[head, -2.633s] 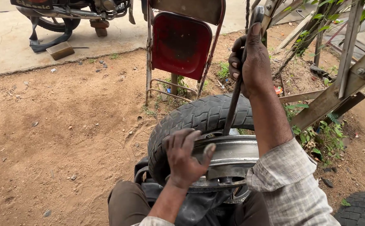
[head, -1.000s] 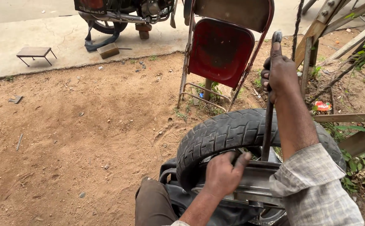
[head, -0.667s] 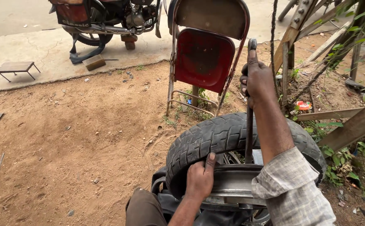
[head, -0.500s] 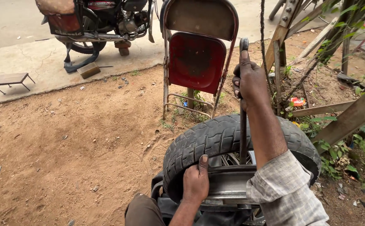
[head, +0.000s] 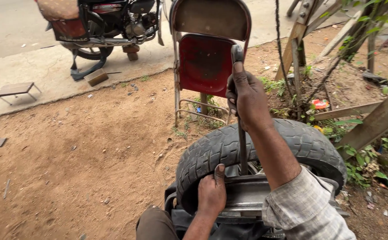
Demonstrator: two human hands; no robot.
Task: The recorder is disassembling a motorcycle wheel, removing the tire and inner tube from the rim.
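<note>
A black knobbly tyre [head: 212, 151] lies on its metal rim [head: 247, 200] right in front of me, on the dirt. My right hand [head: 247, 100] is closed around the top of a long metal tyre lever [head: 242, 146] that stands nearly upright, its lower end stuck between tyre and rim. My left hand [head: 212, 193] presses flat on the tyre's near edge where it meets the rim, thumb pointing up. My grey sleeve [head: 305, 209] covers the right forearm.
A red folding metal chair [head: 207, 62] stands just beyond the tyre. A parked motorcycle [head: 105, 22] and a small low stool [head: 16, 90] are on the concrete at the back left. Wooden beams [head: 372, 120], branches and weeds crowd the right side. Bare dirt [head: 69, 169] spreads to the left.
The view has shifted right and closer. My left hand slid from the rim's top down to the tyre's near edge. The right hand still holds the lever upright.
</note>
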